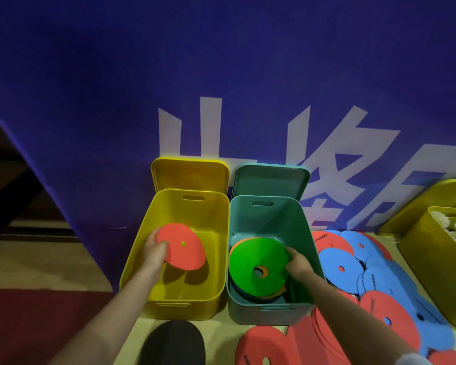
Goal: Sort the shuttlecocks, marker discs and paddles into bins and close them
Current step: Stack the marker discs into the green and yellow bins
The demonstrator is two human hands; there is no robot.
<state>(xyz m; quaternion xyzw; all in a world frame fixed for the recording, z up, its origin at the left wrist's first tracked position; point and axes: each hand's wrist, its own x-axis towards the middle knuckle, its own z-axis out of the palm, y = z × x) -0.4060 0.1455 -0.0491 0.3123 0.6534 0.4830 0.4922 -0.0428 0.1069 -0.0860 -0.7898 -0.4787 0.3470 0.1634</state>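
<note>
Head view: left hand (154,250) pinches a red disc (181,246) by its left edge, tilted, inside the yellow bin (132,259) at lower centre-left, which otherwise looks bare. Right hand (299,264) grips the right rim of a green disc (256,256) on top of a disc stack — orange and dark ones show beneath — in the teal bin (313,248) just right of the yellow one. Both lids (190,175) stand up behind the bins against the blue banner (90,101).

Loose pile (366,272) of red and blue discs at lower right, more red at the bottom edge. Another yellow bin (429,264) at far right holds white stuff, likely shuttlecocks, too blurred to be sure. Dark round thing (173,343) at bottom centre — maybe a paddle.

Handling, as a guess: discs look thin, light, a bit floppy, smooth. An edge pinch works; the centre hole gives a finger hook. Stacks may slide, so support from below when lifting several.
</note>
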